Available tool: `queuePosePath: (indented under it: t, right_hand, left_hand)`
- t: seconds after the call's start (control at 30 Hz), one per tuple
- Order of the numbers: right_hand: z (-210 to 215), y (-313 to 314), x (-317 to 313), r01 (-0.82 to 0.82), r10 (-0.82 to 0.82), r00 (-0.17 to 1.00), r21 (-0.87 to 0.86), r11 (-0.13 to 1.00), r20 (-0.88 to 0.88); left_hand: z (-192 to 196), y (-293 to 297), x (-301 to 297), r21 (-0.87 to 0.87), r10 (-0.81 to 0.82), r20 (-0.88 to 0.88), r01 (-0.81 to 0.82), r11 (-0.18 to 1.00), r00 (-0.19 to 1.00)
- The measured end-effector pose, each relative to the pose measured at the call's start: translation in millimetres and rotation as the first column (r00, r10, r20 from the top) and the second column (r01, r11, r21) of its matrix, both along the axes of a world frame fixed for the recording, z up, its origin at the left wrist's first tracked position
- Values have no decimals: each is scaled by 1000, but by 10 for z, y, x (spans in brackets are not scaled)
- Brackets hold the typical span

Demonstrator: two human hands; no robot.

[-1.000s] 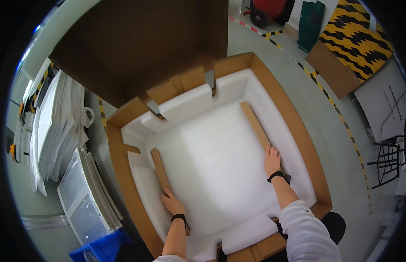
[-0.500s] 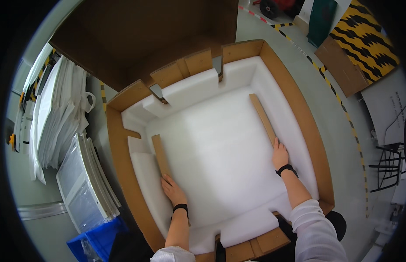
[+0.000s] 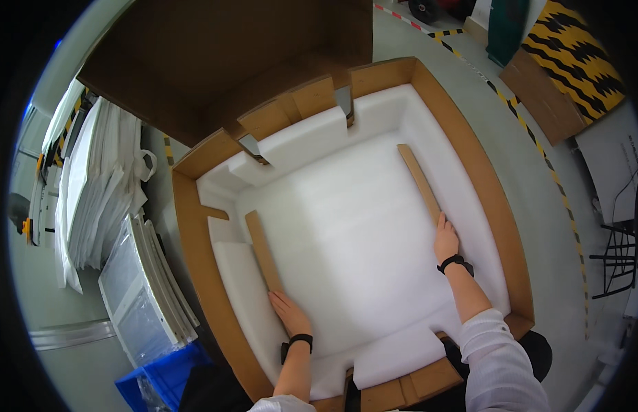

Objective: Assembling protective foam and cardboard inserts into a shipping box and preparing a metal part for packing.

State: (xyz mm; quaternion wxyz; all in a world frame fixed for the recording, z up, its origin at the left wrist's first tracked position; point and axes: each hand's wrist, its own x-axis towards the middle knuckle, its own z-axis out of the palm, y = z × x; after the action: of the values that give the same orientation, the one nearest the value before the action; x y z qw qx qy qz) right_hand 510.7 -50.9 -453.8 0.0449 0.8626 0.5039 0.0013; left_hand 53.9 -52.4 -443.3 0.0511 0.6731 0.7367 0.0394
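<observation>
A large cardboard box [image 3: 494, 213] stands open before me, lined with white foam [image 3: 346, 226] along its walls and floor. Two narrow brown cardboard strips lie inside: the left strip [image 3: 262, 255] by the left foam wall, the right strip [image 3: 420, 178] by the right one. My left hand [image 3: 290, 314] rests with outstretched fingers on the near part of the left strip. On the near part of the right strip lies my right hand [image 3: 446, 239], its fingers extended forward. Each hand hides some of the strip beneath it.
A big brown carton [image 3: 229, 62] rises behind the box. To the left are white folded bags [image 3: 99, 185], plastic-wrapped panels [image 3: 144, 288] and a blue bin [image 3: 168, 374]. At the right stand a yellow-black patterned board [image 3: 573, 58] and a black metal rack [image 3: 614, 261].
My left hand has slid nearer to me along its strip. The right hand has shifted only slightly, still on its strip. The whole view has moved a little.
</observation>
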Motion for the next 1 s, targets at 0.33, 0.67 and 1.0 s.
queuePosePath:
  t: [0.33,0.67,1.0]
  right_hand:
    - [81,26,285,-80,64,899,-17,997,-434]
    - [-37,34,273,-13,47,873,73,997,-486]
    - [268,-64,-118,-133,174,955,175,976,-240]
  left_hand:
    - [112,217,-101,-45,139,113,-135,990,984]
    - [139,250,-265,-51,276,442,-283,958,853]
    - [313,242,-343,-148,270,568,-226,963,778]
